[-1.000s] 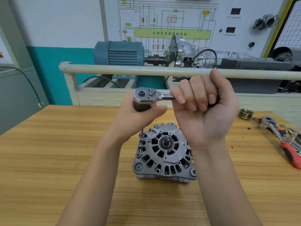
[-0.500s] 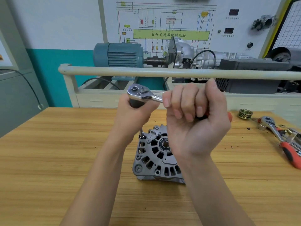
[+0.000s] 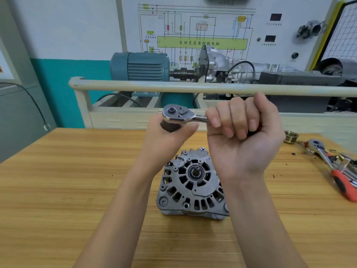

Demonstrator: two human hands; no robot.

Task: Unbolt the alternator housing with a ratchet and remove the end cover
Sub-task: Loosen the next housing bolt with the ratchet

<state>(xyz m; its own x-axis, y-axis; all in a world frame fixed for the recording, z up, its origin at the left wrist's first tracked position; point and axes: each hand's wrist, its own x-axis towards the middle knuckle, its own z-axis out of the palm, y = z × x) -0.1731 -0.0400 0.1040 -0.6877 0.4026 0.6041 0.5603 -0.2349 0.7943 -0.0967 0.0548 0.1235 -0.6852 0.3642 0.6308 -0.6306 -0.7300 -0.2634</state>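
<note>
1. While the right hand (image 3: 243,136) curls its fingers tight round the handle, the left hand (image 3: 168,138) wraps a dark socket under the polished steel head of the ratchet (image 3: 178,114)
2. Below both hands the alternator (image 3: 191,182), cast grey metal with ribbed vent slots and a round centre bearing, stands on the wood-grain table (image 3: 67,190)
3. Far right lie a ribbed brass pulley (image 3: 291,136) and a red-handled ratchet (image 3: 334,167)

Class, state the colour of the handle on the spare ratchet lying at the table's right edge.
Red-orange with black, on the spare ratchet; the head view shows it.
</note>
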